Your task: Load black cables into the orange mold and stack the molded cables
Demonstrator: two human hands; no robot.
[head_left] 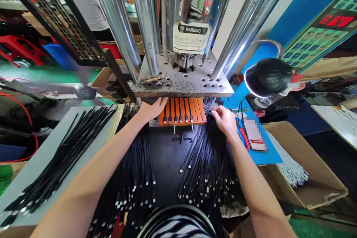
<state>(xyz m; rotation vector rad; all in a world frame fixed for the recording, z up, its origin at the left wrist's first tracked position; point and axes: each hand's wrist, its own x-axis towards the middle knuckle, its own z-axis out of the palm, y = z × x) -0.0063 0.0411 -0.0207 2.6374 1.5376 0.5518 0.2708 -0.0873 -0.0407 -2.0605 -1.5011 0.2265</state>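
An orange slotted fixture [182,119] sits under the steel plate [184,90] of a press. Several black flat cables [180,108] lie side by side in its slots, with their metal plug ends at the front edge; slots on its right side hold none. My left hand [152,109] reaches in at the fixture's left back corner, its fingertips largely hidden beneath the plate. To the right of the fixture, my right hand [225,121] is closed, thumb and forefinger pinching the upper end of a black cable [211,113] above a hanging bundle of black cables [208,163].
Another cable bundle [136,171] hangs at left; more cables [69,145] lie on a grey board. Steel columns [142,18] rise around a warning sign [191,37]. At right are a lamp [269,76], red-handled pliers [243,134], a phone [255,134] and a carton [315,171]. A person [86,5] is behind.
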